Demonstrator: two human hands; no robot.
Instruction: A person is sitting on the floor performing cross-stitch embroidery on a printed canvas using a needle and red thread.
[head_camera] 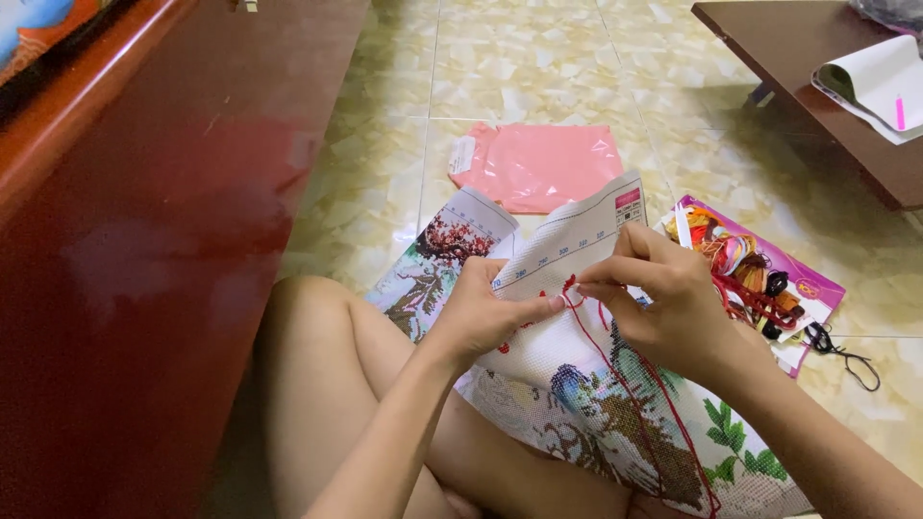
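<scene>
Red thread (pixel 630 380) runs from the pinching right hand (pixel 663 298); the left hand (pixel 481 312) grips the cross-stitch canvas (pixel 577 365), mostly unstitched, few red stitches done.

A white cross-stitch canvas (pixel 586 375) printed with a colourful landscape lies crumpled across the lap; a red embroidery thread (pixel 663 404) trails down it.
</scene>
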